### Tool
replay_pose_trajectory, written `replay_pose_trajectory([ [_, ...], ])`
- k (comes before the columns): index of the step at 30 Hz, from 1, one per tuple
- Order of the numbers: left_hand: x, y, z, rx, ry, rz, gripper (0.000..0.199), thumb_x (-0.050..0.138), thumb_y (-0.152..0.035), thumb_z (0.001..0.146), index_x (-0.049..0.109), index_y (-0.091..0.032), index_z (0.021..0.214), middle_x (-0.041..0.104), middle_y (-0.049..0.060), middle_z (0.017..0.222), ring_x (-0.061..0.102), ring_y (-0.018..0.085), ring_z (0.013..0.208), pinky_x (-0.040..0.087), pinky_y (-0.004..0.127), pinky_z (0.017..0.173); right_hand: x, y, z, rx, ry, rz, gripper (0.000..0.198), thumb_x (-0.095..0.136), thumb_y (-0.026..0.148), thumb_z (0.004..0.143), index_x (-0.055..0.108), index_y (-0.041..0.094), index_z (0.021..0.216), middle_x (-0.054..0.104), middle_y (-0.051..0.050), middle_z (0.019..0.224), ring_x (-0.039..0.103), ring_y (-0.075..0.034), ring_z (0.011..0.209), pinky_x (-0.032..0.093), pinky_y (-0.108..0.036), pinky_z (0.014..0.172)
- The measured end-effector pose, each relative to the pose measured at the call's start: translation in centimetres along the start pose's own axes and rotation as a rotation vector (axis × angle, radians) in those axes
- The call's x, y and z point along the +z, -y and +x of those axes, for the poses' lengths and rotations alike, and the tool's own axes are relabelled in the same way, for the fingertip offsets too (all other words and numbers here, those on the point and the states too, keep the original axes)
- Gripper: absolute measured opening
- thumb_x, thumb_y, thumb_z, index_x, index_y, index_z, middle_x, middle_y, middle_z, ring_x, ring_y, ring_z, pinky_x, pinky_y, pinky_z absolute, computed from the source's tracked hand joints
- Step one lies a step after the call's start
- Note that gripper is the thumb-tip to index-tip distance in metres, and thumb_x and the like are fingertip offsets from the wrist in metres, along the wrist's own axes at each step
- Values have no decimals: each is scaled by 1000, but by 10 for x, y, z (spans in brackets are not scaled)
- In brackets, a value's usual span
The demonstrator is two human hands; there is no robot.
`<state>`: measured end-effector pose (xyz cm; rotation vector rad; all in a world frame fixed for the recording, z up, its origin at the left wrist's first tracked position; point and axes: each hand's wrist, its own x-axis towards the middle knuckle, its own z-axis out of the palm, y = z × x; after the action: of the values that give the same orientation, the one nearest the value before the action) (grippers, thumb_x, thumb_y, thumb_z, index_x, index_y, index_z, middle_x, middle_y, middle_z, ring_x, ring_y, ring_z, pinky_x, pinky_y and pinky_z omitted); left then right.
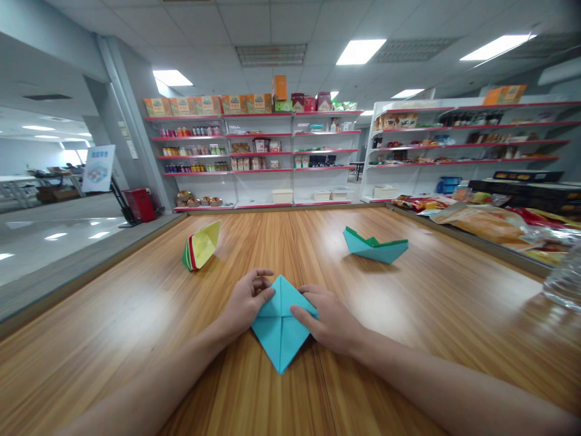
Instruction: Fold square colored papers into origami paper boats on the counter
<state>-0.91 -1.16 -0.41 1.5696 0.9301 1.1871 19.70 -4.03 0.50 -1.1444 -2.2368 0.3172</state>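
A light blue sheet of paper (282, 333), folded into a diamond with creases crossing at its middle, is on the wooden table in front of me. My left hand (247, 303) grips its upper left edge, thumb on top and fingers bent beyond the edge. On the opposite side, my right hand (333, 318) pinches the right corner, its thumb lying over the paper and its fingers partly hidden behind. Farther off to the left stands a yellow, red and green folded paper piece (202, 245). A blue and green paper boat (376, 247) rests tilted at the right.
The wooden table (149, 363) has a raised rim. Snack bags (485, 221) lie beyond its right edge, with a clear plastic container (565, 278) nearer me. Stocked shelves (258, 151) line the back. A sign stand (100, 169) and a red box (140, 204) are at the left.
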Motion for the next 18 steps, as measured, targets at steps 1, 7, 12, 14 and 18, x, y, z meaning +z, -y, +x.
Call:
replay_pose_trajectory([
  [1,-1,-1,1,-11,-26,-28,40,67,-31,77,52,-13,110,64,3,80,59,14,70,44,24,62,-1,1,0,19,-18,11,34,47,41,90,64,14,76,65,-7,79,60,-18,75,46,-30,69],
  [7,-1,-7,1,-13,-52,-123,36,73,-34,73,62,-13,100,70,9,95,64,20,87,48,30,78,-4,7,-2,-23,-304,135,30,49,38,90,61,17,72,62,-3,67,58,-16,62,45,-28,59],
  [12,1,-6,2,-162,-4,-92,40,70,-44,74,69,-12,97,71,13,101,65,24,95,48,32,84,-8,4,-2,-216,-440,147,31,43,22,93,59,21,120,67,-9,110,62,-22,100,49,-37,87],
  [14,1,-5,2,-241,32,-158,45,68,-49,76,70,-11,99,71,14,101,66,25,95,48,35,86,-8,2,-1,-303,-429,91,39,43,17,92,52,22,130,63,-9,120,59,-22,106,48,-38,91],
  [18,4,-6,-2,-305,143,-387,59,54,-63,80,68,-9,99,71,16,96,68,26,85,52,38,77,-6,-2,-2,-398,-264,-74,44,45,15,90,48,20,134,57,-10,130,57,-23,102,48,-42,88],
])
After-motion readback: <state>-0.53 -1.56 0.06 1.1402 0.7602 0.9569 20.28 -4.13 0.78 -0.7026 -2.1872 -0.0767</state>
